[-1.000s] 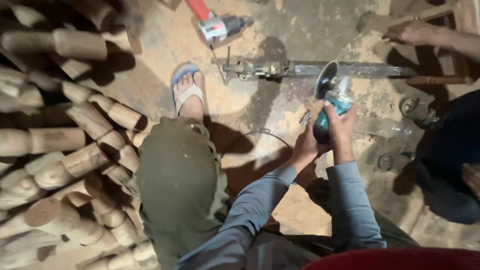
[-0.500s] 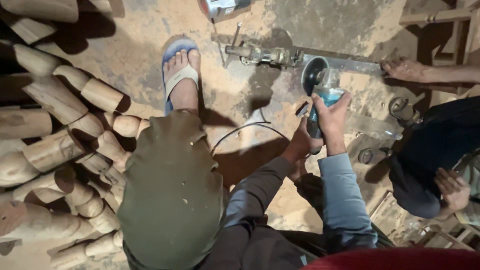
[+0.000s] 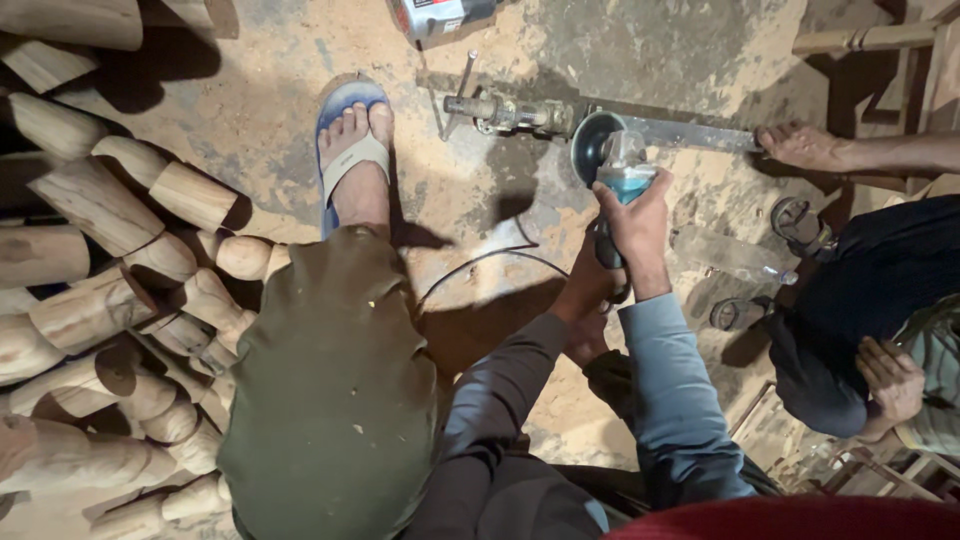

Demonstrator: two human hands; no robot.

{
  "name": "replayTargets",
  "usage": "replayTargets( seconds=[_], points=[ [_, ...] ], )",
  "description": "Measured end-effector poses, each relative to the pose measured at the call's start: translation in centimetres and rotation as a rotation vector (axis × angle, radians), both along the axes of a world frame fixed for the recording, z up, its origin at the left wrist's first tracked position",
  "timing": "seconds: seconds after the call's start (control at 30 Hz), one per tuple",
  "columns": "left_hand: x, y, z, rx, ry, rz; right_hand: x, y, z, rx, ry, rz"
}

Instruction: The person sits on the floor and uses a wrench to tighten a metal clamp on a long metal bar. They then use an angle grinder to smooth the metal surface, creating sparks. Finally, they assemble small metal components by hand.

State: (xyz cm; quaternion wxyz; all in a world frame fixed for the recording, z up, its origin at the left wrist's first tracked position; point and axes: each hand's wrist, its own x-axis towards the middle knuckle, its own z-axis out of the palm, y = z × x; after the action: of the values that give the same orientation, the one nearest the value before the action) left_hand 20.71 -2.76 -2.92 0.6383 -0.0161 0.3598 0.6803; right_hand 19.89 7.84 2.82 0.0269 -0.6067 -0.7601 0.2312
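My right hand [image 3: 635,215] grips the body of a teal angle grinder [image 3: 622,170]. My left hand [image 3: 585,298] holds the grinder's rear handle, just behind the right hand. The grinder's disc guard [image 3: 592,145] sits against a long metal bar [image 3: 690,132] lying on the sawdust floor. A threaded metal fitting [image 3: 505,110] is fixed to the bar's left end. The grinder's black cable [image 3: 480,265] loops across the floor toward my knee.
My sandalled foot [image 3: 355,160] rests left of the bar. Another person's bare foot [image 3: 800,147] presses on the bar's right end, and their hand [image 3: 890,378] lies on their knee at right. Several turned wooden pieces [image 3: 110,260] are piled at left. A power tool [image 3: 440,15] lies at top.
The view has swung so that the wood pile and foot shift. Both hands stay on the grinder, which has edged closer to the bar. The other person's hand has come into view.
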Motion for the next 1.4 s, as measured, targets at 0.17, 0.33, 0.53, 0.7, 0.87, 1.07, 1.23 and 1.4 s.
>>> replayTargets(
  seconds=[0.17,0.33,0.53,0.7,0.87,1.07,1.23,1.4],
  points=[
    [-0.1,-0.2,0.1,0.059,-0.023,0.094,-0.6,-0.4,0.2,-0.039,0.074,0.001],
    [0.6,-0.7,-1.1,-0.058,-0.07,-0.041,-0.6,-0.4,0.2,-0.046,0.06,-0.014],
    [0.7,-0.8,-1.3,-0.055,-0.164,-0.069,0.0,-0.2,-0.8,-0.031,0.112,0.014],
    [-0.5,-0.8,0.0,0.016,-0.19,-0.026,0.4,0.2,-1.6,-0.028,0.084,0.03],
    [-0.2,-0.9,-0.5,0.035,-0.203,-0.047,0.2,0.3,-1.7,-0.044,0.038,0.011],
    [1.4,-0.2,-0.5,0.056,0.003,0.01,1.1,-0.5,-0.1,0.037,-0.017,-0.006],
    [2.4,-1.9,1.0,0.014,-0.291,-0.152,3.1,-1.0,2.0,0.032,-0.045,-0.112],
    [2.6,-0.9,0.1,-0.025,-0.005,-0.106,2.4,-0.5,1.8,0.025,0.011,-0.049]
  ],
)
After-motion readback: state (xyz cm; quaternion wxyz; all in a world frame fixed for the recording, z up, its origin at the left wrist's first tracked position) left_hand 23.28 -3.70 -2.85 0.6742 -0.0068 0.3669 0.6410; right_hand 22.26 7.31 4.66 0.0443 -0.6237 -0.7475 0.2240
